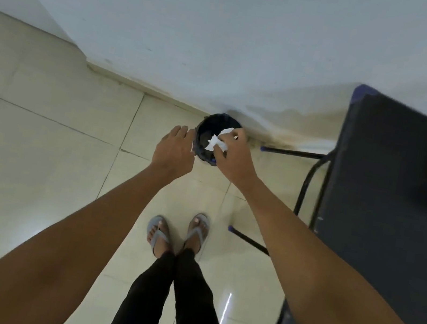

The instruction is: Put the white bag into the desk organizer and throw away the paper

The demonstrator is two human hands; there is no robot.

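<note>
A crumpled white paper (217, 142) is pinched in my right hand (235, 157), directly above the mouth of a small dark waste bin (208, 127) that stands on the floor against the wall. Just left of the bin's rim hovers my left hand (174, 149), palm down, fingers loosely apart and holding nothing. The white bag and the desk organizer are not in view.
A dark desk (388, 191) with blue edging and black metal legs (307, 183) fills the right side, close to my right arm. My feet in sandals (177, 233) stand on pale floor tiles (39, 147). A white wall (200, 32) rises behind the bin.
</note>
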